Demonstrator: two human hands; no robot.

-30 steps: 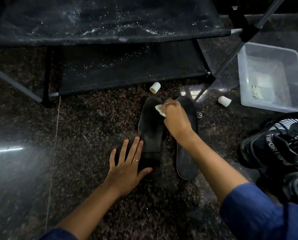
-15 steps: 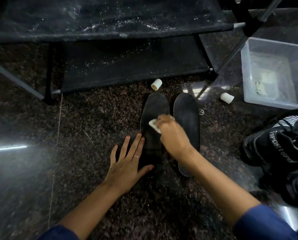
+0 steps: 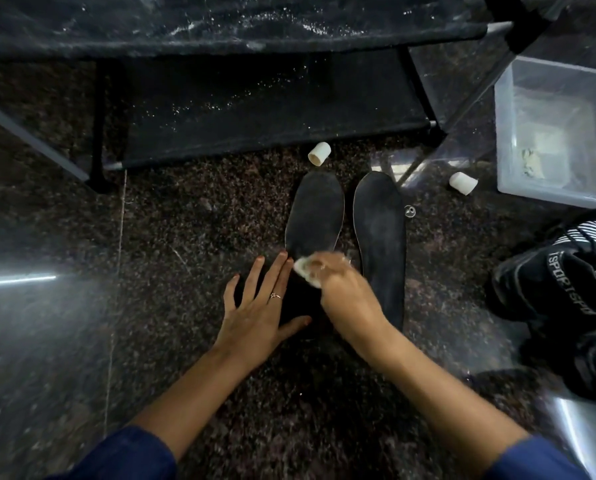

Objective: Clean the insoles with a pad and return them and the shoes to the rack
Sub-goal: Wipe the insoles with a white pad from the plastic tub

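Note:
Two black insoles lie side by side on the dark granite floor, the left insole [image 3: 315, 216] and the right insole [image 3: 381, 237]. My left hand [image 3: 258, 310] lies flat with fingers spread, pressing the heel end of the left insole. My right hand [image 3: 341, 289] grips a small white pad [image 3: 303, 270] against the middle of the left insole, blurred by motion. A pair of black sport shoes [image 3: 566, 289] sits on the floor at the right. The black shoe rack [image 3: 255, 109] stands beyond the insoles.
A clear plastic tub [image 3: 559, 133] with scraps inside stands at the right back. Two small white caps [image 3: 319, 153] [image 3: 463, 182] lie on the floor near the rack's leg, and a tiny ring [image 3: 409, 211] lies beside the right insole.
My right hand has drawn the pad from the toe end of the insoles down along the left insole toward me. My left hand has stayed flat on the heel.

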